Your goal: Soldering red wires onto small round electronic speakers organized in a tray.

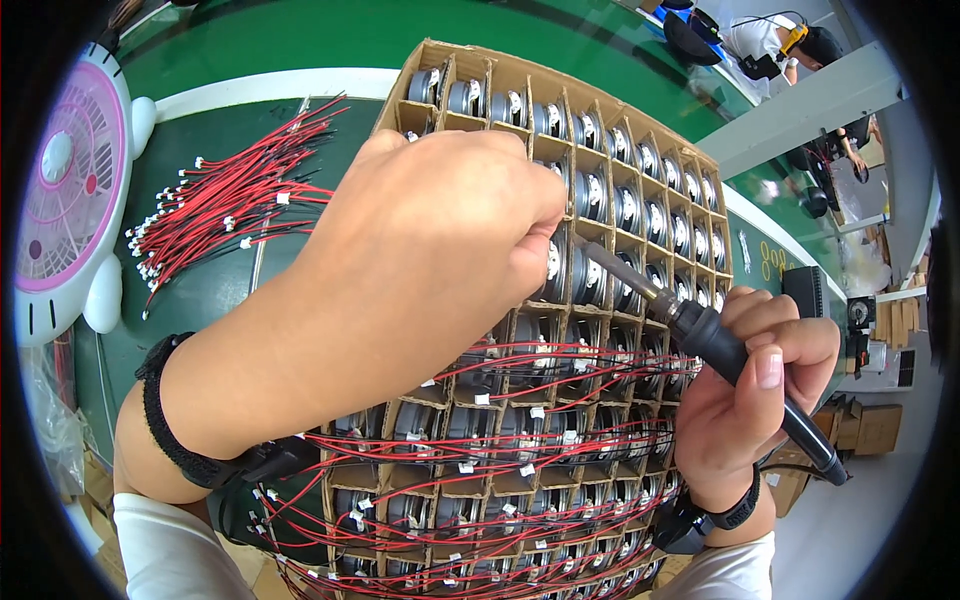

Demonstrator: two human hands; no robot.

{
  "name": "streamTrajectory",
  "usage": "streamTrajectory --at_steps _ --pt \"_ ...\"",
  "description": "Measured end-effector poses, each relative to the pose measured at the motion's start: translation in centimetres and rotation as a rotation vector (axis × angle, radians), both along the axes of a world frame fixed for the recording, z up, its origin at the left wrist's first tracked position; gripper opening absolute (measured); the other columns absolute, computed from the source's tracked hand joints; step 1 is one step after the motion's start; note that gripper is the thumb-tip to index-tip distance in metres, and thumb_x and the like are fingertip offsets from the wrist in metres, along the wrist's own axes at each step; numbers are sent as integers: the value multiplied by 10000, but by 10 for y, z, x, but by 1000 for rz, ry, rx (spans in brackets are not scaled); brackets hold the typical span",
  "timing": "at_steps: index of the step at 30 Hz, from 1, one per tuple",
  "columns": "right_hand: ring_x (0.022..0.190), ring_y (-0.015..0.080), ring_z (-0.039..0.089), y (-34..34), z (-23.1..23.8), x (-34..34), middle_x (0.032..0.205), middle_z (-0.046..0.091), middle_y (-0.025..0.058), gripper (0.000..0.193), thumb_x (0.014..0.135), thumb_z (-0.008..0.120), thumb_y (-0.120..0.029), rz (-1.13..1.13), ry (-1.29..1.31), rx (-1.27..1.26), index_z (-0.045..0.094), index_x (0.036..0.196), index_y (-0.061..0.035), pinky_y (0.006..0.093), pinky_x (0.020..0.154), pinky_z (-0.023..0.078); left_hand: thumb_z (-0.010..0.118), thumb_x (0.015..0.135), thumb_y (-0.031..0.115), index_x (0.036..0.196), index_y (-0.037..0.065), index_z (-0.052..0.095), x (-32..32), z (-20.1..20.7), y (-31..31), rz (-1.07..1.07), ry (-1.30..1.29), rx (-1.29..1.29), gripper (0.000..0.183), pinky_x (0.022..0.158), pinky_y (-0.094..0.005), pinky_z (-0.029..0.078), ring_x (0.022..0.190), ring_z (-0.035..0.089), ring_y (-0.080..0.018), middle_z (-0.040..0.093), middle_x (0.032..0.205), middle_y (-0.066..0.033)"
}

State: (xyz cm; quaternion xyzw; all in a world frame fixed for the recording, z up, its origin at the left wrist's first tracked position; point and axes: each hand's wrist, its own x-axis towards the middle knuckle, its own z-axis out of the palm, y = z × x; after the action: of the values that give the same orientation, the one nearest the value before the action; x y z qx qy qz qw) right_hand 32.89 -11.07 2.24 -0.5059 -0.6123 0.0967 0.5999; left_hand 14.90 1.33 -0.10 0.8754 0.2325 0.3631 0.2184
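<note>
A soldering iron (pixel 712 338) with a black handle is gripped in my right hand (pixel 745 405), its tip pointing up and left over the cells. My left hand (pixel 450 215) is closed above the cardboard divider box (pixel 640 103), fingertips turned down and away; what they pinch is hidden behind the hand. Small round speakers (pixel 588 195) stand on edge in the box's cells. Across the nearer rows lie red and black wires (pixel 600 358) with white connectors; the far rows show speakers without wires. The iron's tip is close beside my left fingers.
A heap of red and black wires (pixel 225 205) lies on the green table left of the box. A pink and white fan (pixel 75 190) stands at the far left. Beyond a grey post (pixel 800 110), another person (pixel 765 40) works at the upper right.
</note>
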Motion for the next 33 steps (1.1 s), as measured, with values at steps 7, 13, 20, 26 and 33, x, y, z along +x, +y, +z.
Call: streamTrajectory --at_steps 7,13,20,26,33 --pt "648 133 317 0 -3 3 669 373 36 186 853 525 -177 -13 54 0 370 825 -77 306 655 299 621 707 20 708 3 549 0 1 0 3 22 1 74 548 -357 433 587 549 -274 524 656 -105" --pt "664 140 348 1 -3 5 679 379 40 182 856 523 -175 -22 69 -2 373 832 -75 305 668 327 624 707 25 716 0 566 -1 4 -2 11 26 -73 64 561 -354 445 599 561 -277 540 669 -114" --pt "653 137 423 1 -5 13 696 454 70 179 854 535 -129 -8 128 17 380 877 -43 291 680 375 621 719 44 744 5 597 0 7 -2 31 97 -77 52 576 -350 456 620 580 -278 556 696 -118" --pt "636 96 415 6 -5 17 696 462 40 145 875 540 -109 22 172 91 406 864 -54 235 602 355 633 734 89 764 20 625 1 9 0 39 150 -82 75 605 -359 474 661 604 -289 583 742 -124" --pt "616 110 393 6 -7 8 671 429 42 129 890 494 -144 -76 178 78 409 843 -60 256 598 363 640 749 130 768 34 636 -9 8 -4 73 167 -46 97 637 -391 478 700 605 -311 593 752 -126"
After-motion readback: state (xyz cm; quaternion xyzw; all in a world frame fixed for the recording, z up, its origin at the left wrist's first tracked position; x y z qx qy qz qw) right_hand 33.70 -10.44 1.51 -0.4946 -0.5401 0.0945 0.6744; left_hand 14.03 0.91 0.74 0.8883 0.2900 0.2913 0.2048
